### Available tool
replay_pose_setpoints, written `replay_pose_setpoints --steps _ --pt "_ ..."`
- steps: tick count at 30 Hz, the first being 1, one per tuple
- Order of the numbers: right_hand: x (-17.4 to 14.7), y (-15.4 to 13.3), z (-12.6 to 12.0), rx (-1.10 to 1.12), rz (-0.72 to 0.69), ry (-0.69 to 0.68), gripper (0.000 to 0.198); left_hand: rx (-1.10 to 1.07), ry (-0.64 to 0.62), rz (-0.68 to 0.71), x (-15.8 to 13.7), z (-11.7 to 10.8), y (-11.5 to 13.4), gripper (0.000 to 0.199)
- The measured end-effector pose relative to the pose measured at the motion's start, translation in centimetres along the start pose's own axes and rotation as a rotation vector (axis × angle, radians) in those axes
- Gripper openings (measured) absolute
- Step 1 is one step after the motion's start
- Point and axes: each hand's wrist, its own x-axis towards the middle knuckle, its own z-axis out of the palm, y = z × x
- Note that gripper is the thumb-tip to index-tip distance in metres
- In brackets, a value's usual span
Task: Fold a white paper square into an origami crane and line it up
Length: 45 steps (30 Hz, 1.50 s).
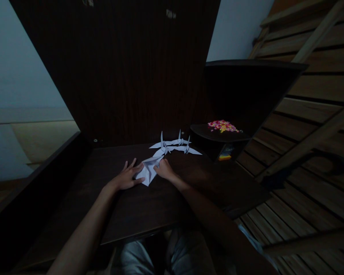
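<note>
Folded white paper (149, 176) lies on the worktop (143, 214) in front of the person, betw. both hands, prob. kept low so the surface backs it up. L hand (129, 176) is on its left side, fingers spread apart, thumb & index on the sheet, apparently to steady it. R hand (164, 169) is at the right edge: thumb on the paper, other fingers curled; can't tell if they're clamped on a flap. Just beyond, approx. 3 white origami cranes (186, 149) stand grouped w/ wings out, presumably set back for elbow room; the paper's far corner comes v. near the closest one, contact unclear. Re containers: no box or tray seen. Corner shelf (200, 130) at right carries a loose heap of small pink, red & yellow pieces (222, 125), well apart from the hands. Below it, a yellow-and-blue item (225, 156), too dark to ID.
</note>
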Motion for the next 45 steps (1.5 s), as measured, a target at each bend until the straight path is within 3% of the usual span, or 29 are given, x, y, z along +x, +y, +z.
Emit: replay_pose_setpoints --steps 8,12,21,29,40,45 --pt "0.0 0.6 0.2 0.078 -0.090 -0.009 0.029 0.036 0.050 -0.031 0.6 1.2 -1.3 0.052" --pt "0.0 0.7 0.2 0.133 -0.089 -0.012 0.039 0.071 0.098 0.050 0.6 0.5 -1.0 0.046" --pt "0.1 0.6 0.0 0.095 -0.089 0.003 0.048 0.044 0.120 0.059 0.8 0.7 -0.2 0.050" --pt "0.2 0.6 0.0 0.096 -0.063 0.026 0.051 0.014 0.112 0.172 1.0 1.0 0.1 0.043" --pt "0.2 0.7 -0.1 0.140 -0.082 0.004 0.050 -0.067 0.055 0.096 0.3 0.6 0.6 0.059" --pt "0.2 0.8 0.0 0.145 -0.103 -0.001 0.050 -0.145 0.097 -0.019 -0.2 0.6 0.7 0.097"
